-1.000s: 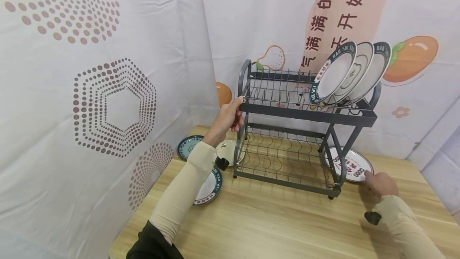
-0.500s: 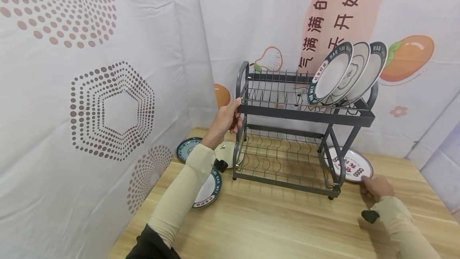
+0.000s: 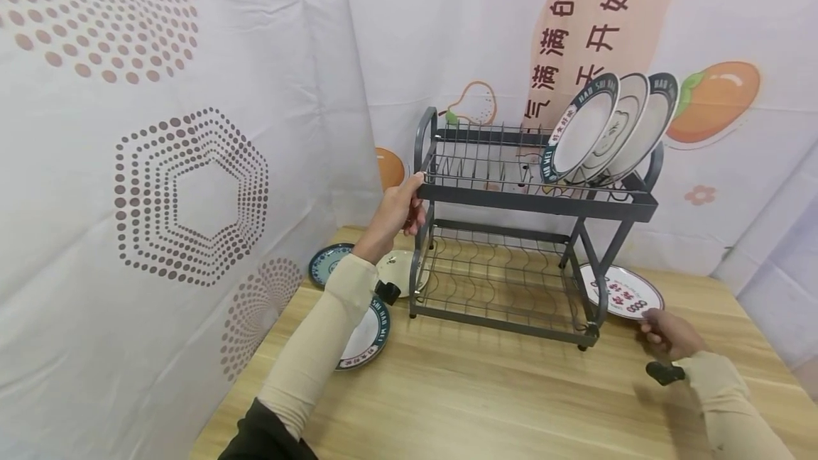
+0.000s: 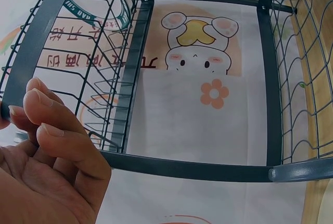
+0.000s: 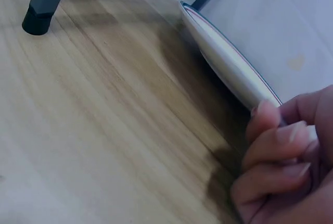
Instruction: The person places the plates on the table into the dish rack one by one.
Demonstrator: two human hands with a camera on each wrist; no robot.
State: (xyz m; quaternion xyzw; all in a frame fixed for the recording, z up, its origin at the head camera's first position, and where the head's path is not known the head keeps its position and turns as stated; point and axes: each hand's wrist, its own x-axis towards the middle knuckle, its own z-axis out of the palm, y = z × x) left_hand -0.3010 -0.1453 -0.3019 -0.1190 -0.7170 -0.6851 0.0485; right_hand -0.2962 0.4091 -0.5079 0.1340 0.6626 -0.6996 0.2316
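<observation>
Head view: our right hand pinches a plate, apparently to lift it; our left hand grips the rack. Next calls for firm, level support.

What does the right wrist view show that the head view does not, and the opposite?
Only the right wrist view shows the underside of the held plate.

Only the head view shows the left hand on a corner of the rack, three plates leaning in the top tier, and three more plates lying at left.

Both show the right hand at the held plate's edge, the wooden table, and at least part of the rack.
</observation>
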